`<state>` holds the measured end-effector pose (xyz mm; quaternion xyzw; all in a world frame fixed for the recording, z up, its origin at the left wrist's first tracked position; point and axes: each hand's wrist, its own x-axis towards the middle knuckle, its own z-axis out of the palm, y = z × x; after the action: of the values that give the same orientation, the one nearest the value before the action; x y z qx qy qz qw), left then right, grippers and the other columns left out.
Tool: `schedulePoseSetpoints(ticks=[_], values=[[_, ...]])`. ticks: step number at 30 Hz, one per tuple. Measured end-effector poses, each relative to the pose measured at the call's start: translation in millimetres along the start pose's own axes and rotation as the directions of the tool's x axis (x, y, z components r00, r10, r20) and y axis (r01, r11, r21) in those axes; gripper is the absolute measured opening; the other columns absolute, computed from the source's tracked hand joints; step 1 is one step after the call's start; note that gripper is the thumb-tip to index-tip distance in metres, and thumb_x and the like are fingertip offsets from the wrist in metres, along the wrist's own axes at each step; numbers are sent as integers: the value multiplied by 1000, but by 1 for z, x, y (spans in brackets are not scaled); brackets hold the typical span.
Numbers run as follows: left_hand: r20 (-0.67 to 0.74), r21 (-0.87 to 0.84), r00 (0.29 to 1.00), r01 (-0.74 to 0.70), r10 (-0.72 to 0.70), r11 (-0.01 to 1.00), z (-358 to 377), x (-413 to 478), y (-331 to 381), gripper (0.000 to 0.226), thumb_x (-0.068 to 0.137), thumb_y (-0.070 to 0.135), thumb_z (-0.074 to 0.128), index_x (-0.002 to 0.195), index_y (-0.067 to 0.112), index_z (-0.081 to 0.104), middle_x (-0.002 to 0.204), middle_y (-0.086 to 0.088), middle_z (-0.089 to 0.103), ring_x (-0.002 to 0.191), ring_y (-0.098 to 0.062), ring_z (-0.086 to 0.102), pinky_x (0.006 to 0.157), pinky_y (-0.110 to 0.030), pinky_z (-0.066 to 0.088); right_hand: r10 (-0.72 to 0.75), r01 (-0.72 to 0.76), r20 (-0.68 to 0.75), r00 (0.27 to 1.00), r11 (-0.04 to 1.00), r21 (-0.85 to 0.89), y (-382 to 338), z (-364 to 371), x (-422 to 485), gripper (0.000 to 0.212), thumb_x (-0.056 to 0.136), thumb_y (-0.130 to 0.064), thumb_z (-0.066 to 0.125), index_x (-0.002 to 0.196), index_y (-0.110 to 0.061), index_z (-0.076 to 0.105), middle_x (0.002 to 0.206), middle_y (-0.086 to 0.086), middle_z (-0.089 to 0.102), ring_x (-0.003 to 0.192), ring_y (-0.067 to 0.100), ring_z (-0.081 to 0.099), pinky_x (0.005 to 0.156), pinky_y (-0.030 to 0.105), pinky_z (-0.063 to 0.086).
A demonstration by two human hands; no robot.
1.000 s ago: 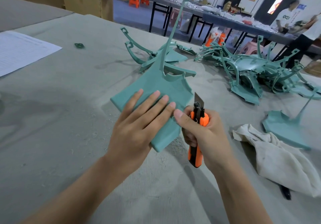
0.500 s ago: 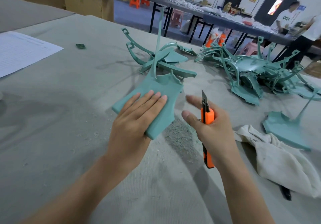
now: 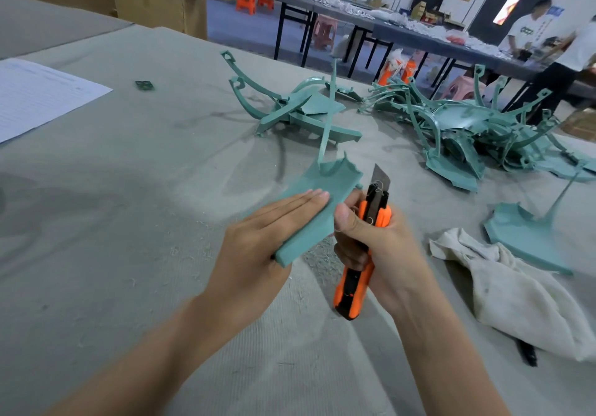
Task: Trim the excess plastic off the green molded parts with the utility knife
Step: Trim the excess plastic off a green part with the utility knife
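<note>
My left hand holds a green molded part just above the grey table, fingers flat on its top face and the thumb hidden beneath. The part is a flat slab with a thin sprue stem rising from its far end. My right hand grips an orange utility knife upright. The knife's bare blade points up and away, close beside the part's right edge. My right thumb lies against that edge.
Two heaps of green parts lie beyond, one at centre and a bigger one at right. A single green part and a white cloth lie to the right. A paper sheet lies far left. Plastic shavings litter the table.
My left hand turned and tilted the green part, so it now shows narrower. My right hand brought the knife back from a gap to sit against the part's right edge.
</note>
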<state>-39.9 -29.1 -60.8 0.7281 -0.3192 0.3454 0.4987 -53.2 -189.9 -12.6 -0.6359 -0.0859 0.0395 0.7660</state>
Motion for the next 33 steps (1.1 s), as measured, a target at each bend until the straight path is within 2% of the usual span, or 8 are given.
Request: schedulePoseSetpoints(ticks=[7, 14, 21, 24, 26, 28, 30, 33], values=[[40, -30, 999, -15, 16, 999, -2, 2, 3, 63, 67, -28, 62, 123, 1, 57, 127, 4, 59, 120, -9, 57, 102, -25, 45, -63, 56, -216, 974, 998, -39, -3, -4, 2, 26, 78, -32, 77, 61, -21, 60, 57, 0, 55, 40, 9, 29, 40, 21, 25], [-45, 14, 998, 44, -43, 999, 0, 2, 4, 58, 70, -27, 63, 120, 2, 61, 123, 1, 62, 117, -10, 59, 100, -25, 47, -237, 166, -426, 873, 966, -196, 0, 1, 3, 27, 84, -44, 68, 68, -23, 67, 54, -1, 54, 40, 6, 36, 41, 18, 30], [-94, 155, 995, -28, 43, 988, -4, 5, -1, 38, 84, -9, 51, 120, 1, 59, 122, -6, 62, 114, -18, 60, 96, -40, 49, -298, 175, -378, 877, 929, -327, 2, -3, 2, 10, 97, -9, 62, 90, -14, 68, 70, -1, 68, 43, 3, 38, 45, 17, 32], [-47, 217, 998, -27, 39, 976, -6, 5, -3, 37, 85, -5, 49, 119, 0, 62, 122, -10, 64, 116, -21, 60, 94, -48, 49, -325, 120, -348, 879, 858, -499, 4, -9, 3, 45, 88, 6, 64, 107, -34, 71, 69, -10, 56, 56, -1, 36, 59, 19, 36], [17, 306, 998, -65, 63, 950, -8, 5, -6, 35, 88, 1, 49, 121, 2, 63, 124, -10, 64, 118, -24, 59, 96, -50, 48, -353, 98, -345, 870, 809, -579, 3, -12, 4, 42, 87, -1, 69, 107, -38, 71, 70, -15, 54, 58, -3, 34, 63, 21, 41], [87, 391, 989, -146, 121, 909, -12, 7, -8, 35, 90, 4, 49, 123, 5, 62, 127, -8, 62, 121, -25, 57, 98, -50, 45, -354, 106, -390, 850, 840, -531, 1, -13, 4, 12, 91, -17, 70, 89, -28, 75, 55, -12, 55, 46, 2, 36, 54, 22, 35], [125, 426, 976, -217, 181, 878, -15, 8, -9, 34, 92, 5, 48, 123, 7, 62, 128, -6, 61, 123, -25, 55, 101, -50, 44, -282, 93, -444, 851, 912, -400, 0, -15, 3, 16, 95, -24, 66, 83, -22, 74, 53, -2, 57, 41, 6, 34, 46, 21, 28], [202, 454, 940, -338, 275, 824, -18, 10, -9, 32, 95, 5, 49, 123, 9, 63, 129, -3, 60, 126, -24, 53, 106, -47, 39, -136, 91, -373, 918, 987, -136, -6, -17, 3, 18, 94, -31, 64, 90, -15, 72, 72, 4, 69, 39, 9, 30, 39, 20, 23]])
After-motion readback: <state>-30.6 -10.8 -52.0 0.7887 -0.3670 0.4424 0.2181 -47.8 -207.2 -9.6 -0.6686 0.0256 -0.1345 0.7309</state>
